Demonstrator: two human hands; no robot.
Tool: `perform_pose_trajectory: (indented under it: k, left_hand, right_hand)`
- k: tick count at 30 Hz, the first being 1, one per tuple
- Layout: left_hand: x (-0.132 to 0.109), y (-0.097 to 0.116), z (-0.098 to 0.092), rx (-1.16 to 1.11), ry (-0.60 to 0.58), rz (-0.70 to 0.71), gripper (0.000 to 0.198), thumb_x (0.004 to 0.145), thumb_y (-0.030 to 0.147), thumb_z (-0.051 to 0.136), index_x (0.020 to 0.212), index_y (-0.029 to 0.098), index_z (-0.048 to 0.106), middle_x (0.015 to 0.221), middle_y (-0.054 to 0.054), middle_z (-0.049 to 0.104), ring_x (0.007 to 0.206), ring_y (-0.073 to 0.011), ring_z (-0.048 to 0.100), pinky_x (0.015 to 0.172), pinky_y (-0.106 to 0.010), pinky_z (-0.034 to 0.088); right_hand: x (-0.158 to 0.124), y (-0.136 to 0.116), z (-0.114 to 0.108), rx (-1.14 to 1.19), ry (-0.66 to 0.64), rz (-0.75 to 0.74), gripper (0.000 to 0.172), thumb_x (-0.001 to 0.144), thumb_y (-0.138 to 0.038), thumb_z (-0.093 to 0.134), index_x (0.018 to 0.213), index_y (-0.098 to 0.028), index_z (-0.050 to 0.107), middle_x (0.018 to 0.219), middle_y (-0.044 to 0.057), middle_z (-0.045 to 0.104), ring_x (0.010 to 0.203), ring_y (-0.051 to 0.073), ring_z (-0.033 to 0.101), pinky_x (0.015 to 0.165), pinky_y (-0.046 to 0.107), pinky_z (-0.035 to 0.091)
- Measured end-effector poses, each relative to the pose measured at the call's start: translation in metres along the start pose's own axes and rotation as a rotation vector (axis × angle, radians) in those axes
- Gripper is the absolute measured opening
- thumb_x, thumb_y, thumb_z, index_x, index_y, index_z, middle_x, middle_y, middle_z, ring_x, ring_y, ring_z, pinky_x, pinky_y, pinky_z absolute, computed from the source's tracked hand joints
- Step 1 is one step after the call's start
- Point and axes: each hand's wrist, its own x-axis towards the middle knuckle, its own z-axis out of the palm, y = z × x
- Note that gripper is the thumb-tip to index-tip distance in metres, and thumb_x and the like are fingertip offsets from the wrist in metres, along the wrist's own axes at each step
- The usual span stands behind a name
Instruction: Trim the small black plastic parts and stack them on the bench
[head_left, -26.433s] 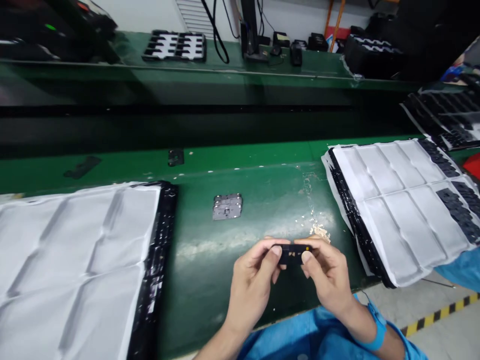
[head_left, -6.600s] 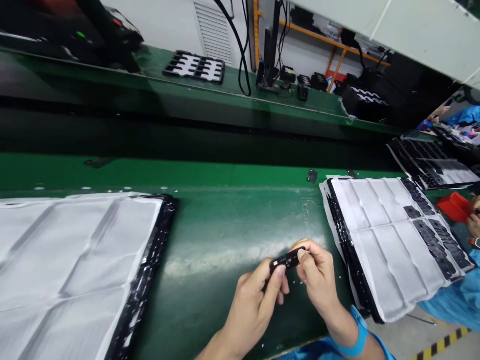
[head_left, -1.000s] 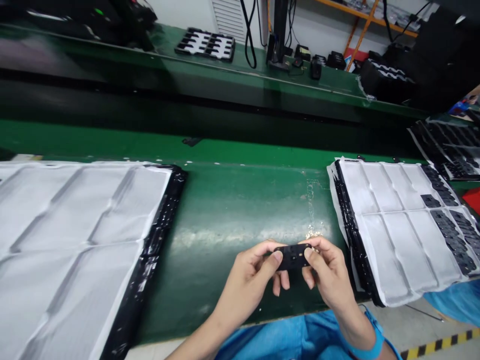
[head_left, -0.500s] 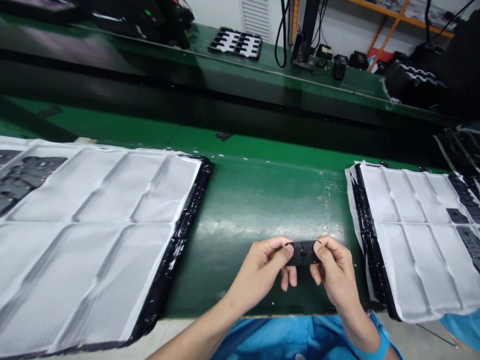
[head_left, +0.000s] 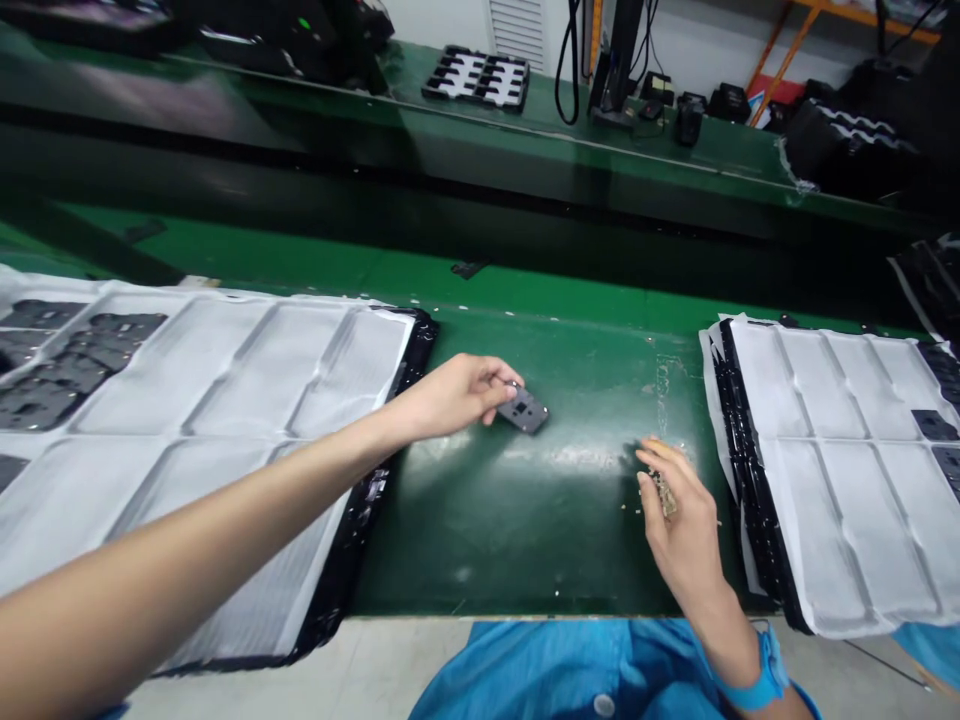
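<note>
My left hand (head_left: 459,393) reaches forward over the green table (head_left: 525,520) and pinches a small flat black part (head_left: 524,409) by its near edge, low over or on the surface. My right hand (head_left: 679,515) has come off the part and hovers lower right, by a patch of pale crumbs. Its fingers are loosely curled around a small pale scrap (head_left: 664,494).
A white-lined black tray (head_left: 225,370) lies at the left with several black parts (head_left: 67,355) in its far corner. Another lined tray (head_left: 817,420) lies at the right with black parts (head_left: 934,424). Behind runs a dark belt (head_left: 337,215), with a small tray (head_left: 477,78) on the far bench.
Both hands held the black part together before. Now my left hand alone has carried it forward and left, and my right hand has let go and dropped to the right.
</note>
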Motion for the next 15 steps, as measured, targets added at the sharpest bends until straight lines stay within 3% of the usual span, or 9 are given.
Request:
perform_pose_trajectory:
  k: [4, 9, 12, 15]
  left_hand:
    - [0.043, -0.003, 0.005, 0.054, -0.003, 0.006, 0.016, 0.083, 0.033, 0.071, 0.089, 0.018, 0.07, 0.053, 0.0, 0.067, 0.048, -0.0162, 0.061, 0.052, -0.027, 0.047]
    - [0.059, -0.013, 0.018, 0.203, 0.063, 0.011, 0.021, 0.09, 0.034, 0.067, 0.099, 0.015, 0.068, 0.066, -0.005, 0.073, 0.057, -0.0202, 0.07, 0.063, -0.032, 0.056]
    - [0.058, -0.02, 0.007, 0.352, 0.169, 0.035, 0.027, 0.085, 0.034, 0.073, 0.105, 0.016, 0.071, 0.093, -0.01, 0.079, 0.086, -0.028, 0.077, 0.085, -0.039, 0.058]
    - [0.066, -0.021, -0.02, 0.483, 0.293, 0.026, 0.026, 0.083, 0.032, 0.078, 0.104, 0.019, 0.074, 0.114, -0.012, 0.077, 0.117, -0.0355, 0.069, 0.104, -0.043, 0.05]
  right_hand:
    - [-0.015, -0.002, 0.013, -0.129, -0.134, -0.131, 0.035, 0.103, -0.01, 0.05, 0.127, -0.02, 0.074, 0.137, 0.014, 0.073, 0.136, 0.03, 0.064, 0.121, 0.061, 0.045]
    - [-0.038, 0.002, 0.032, -0.271, -0.405, -0.235, 0.06, 0.099, -0.007, 0.047, 0.159, -0.018, 0.049, 0.162, 0.014, 0.052, 0.153, 0.031, 0.045, 0.125, 0.061, 0.04]
    - [-0.041, 0.021, 0.034, -0.416, -0.339, -0.184, 0.068, 0.102, -0.013, 0.048, 0.168, -0.019, 0.031, 0.171, 0.015, 0.037, 0.16, 0.037, 0.032, 0.125, 0.071, 0.03]
    - [-0.036, 0.04, 0.03, -0.481, -0.176, -0.125, 0.069, 0.107, -0.015, 0.042, 0.171, -0.019, 0.019, 0.174, 0.018, 0.03, 0.162, 0.039, 0.025, 0.123, 0.074, 0.029]
